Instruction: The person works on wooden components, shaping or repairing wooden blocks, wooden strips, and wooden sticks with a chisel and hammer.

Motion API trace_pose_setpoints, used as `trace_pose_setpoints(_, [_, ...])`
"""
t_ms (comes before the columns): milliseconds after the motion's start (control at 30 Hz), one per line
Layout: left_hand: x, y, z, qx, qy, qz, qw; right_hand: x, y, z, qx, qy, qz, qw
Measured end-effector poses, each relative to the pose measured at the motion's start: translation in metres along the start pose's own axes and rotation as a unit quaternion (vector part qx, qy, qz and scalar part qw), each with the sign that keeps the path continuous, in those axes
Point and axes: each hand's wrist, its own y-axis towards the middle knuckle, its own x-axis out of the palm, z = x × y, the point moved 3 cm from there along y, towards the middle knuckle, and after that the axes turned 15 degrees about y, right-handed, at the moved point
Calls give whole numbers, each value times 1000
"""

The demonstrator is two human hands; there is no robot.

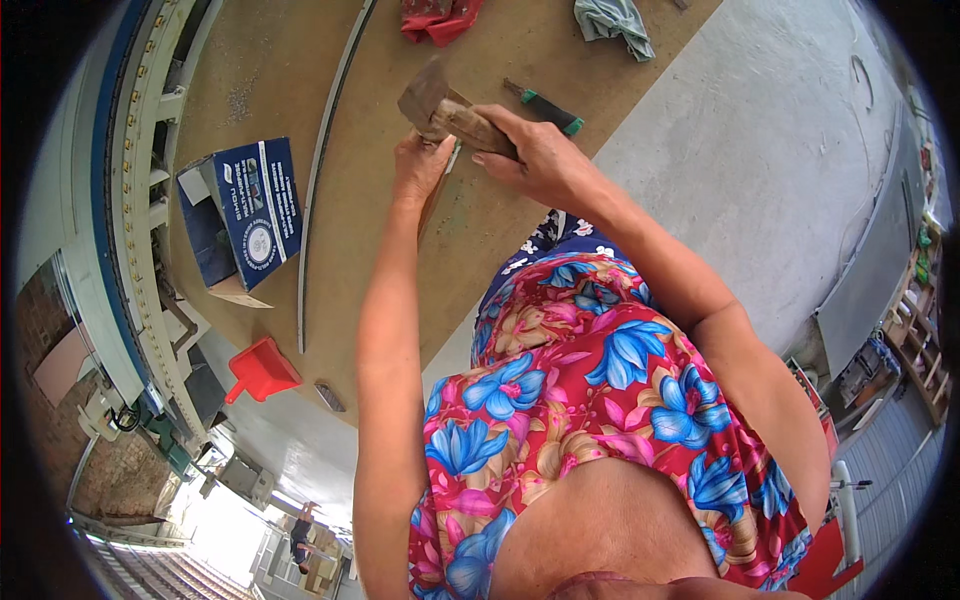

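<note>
My right hand [540, 155] is wrapped round the thick wooden handle of a hammer [470, 125], whose dark metal head is blurred and points to the far left. Just under that head is my left hand [422, 165], its fingers closed in a pinch; what they hold is mostly hidden. A narrow brown strip with a pale edge [437, 195] runs beside and below the left fingers. Beyond my right hand, a tool with a green and black handle [548, 110] lies on the brown work surface [480, 240].
A blue open cardboard box [245, 210] stands at the left, beside a long metal strip [318, 180]. A red dustpan [262, 370] and a small dark object [329, 397] lie nearer. Red cloth [440, 18] and grey cloth [614, 25] are at the far side. Another person [301, 538] is in the distance.
</note>
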Motion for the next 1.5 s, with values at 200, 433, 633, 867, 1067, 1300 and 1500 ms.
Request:
trace_pose_setpoints(200, [3,-5,-11,7,-13,10,1000,1,2,-13,34,-32,-31,998])
trace_pose_setpoints(433, [3,6,-3,-14,23,2,1000,4,11,8,-9,-73,-14,997])
trace_pose_setpoints(633, [0,4,-11,-22,14,-12,1000,4,10,1,-14,-60,-22,998])
trace_pose_setpoints(867, [-1,0,-8,3,-101,45,994,2,16,-13,14,-47,-26,998])
trace_pose_setpoints(1067, [-6,6,6,-12,26,-4,1000,3,20,4,-13,-43,-7,999])
trace_pose_setpoints(1300, [-2,6,6,0,-5,-1,1000,-2,15,-4,-29,-44,2,999])
trace_pose_setpoints(1500, [2,8,-6,1,17,-2,1000,-4,17,-5,-12,-54,-6,998])
